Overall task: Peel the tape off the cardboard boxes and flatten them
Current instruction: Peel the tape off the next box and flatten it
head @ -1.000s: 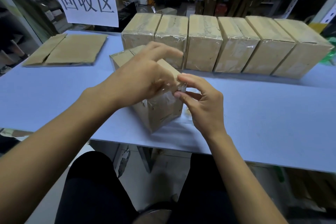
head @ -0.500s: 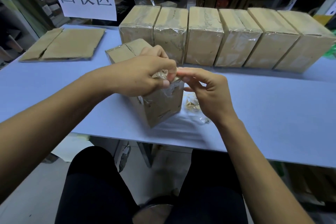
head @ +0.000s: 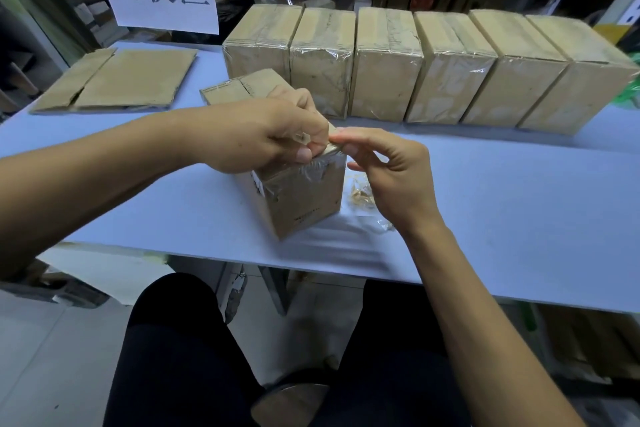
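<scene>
Head view: a brown box (head: 298,191) stands near the front edge of the blue table (head: 502,218). Left hand (head: 263,139) pinches clear tape (head: 304,139) at the box's top corner. Right hand (head: 391,173) pinches the same corner, fingers curled. Six taped boxes (head: 429,69) line up behind; flat cardboard (head: 131,80) lies far left.

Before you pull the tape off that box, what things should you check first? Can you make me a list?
1. Box standing steady on the table: ok.
2. Left hand pinching the tape at the box's top corner: ok.
3. Right hand fingertips at the same corner: ok; whether they actually grip tape: cannot tell.
4. Room to pull toward you: ok, table in front is bare.
5. Old tape scraps out of the way beside the box: ok.
6. Tape fully loosened: not ok, still stuck on the front.
</scene>
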Action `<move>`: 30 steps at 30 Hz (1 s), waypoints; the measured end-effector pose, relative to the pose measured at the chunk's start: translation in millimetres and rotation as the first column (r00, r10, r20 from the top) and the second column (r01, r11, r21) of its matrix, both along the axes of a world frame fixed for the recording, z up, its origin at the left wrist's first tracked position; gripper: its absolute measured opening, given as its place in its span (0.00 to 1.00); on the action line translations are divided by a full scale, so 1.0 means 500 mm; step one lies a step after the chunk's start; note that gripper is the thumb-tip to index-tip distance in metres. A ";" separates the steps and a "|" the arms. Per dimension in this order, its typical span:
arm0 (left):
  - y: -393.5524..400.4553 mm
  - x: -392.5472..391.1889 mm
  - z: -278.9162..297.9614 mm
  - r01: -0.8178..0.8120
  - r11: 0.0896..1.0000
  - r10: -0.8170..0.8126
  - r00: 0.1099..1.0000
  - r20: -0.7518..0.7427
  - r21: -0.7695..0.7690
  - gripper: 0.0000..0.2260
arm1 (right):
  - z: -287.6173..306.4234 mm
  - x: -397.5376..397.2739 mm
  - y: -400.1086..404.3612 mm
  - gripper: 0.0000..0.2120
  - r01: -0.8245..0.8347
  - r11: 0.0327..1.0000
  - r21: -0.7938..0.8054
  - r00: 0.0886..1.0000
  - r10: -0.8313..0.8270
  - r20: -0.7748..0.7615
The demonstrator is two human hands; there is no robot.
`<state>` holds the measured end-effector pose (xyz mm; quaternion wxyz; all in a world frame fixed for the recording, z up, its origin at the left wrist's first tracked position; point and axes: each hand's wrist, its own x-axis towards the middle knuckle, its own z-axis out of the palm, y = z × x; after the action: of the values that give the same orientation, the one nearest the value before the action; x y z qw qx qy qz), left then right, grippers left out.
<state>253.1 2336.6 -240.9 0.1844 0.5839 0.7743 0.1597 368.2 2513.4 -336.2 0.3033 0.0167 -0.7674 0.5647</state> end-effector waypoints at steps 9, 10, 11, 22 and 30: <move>-0.019 -0.009 0.000 -0.007 0.994 0.008 1.000 -0.012 0.106 0.03 | -0.001 0.000 -0.008 0.11 0.003 1.000 0.003 1.000 -0.003 -0.012; -0.022 -0.007 -0.009 -0.040 0.982 0.047 0.998 -0.031 0.187 0.03 | -0.004 0.002 -0.013 0.11 0.016 1.000 0.009 1.000 -0.015 -0.019; -0.025 -0.005 -0.020 -0.059 0.961 0.080 0.995 -0.065 0.269 0.03 | -0.008 0.007 -0.020 0.11 0.042 0.999 0.029 0.999 -0.041 -0.028; -0.023 0.005 -0.066 -0.107 0.808 0.189 0.979 -0.083 0.579 0.09 | -0.020 0.017 -0.105 0.08 0.430 0.882 0.195 0.889 -0.376 -0.260; -0.021 0.005 -0.069 -0.029 0.815 0.177 0.963 -0.201 0.579 0.04 | -0.012 0.013 -0.082 0.01 0.476 0.835 0.276 0.849 -0.355 -0.392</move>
<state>255.4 2326.1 -275.5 -0.1052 0.5841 0.7383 0.3204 374.8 2472.4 -341.9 0.5337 -0.0043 -0.7822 0.3216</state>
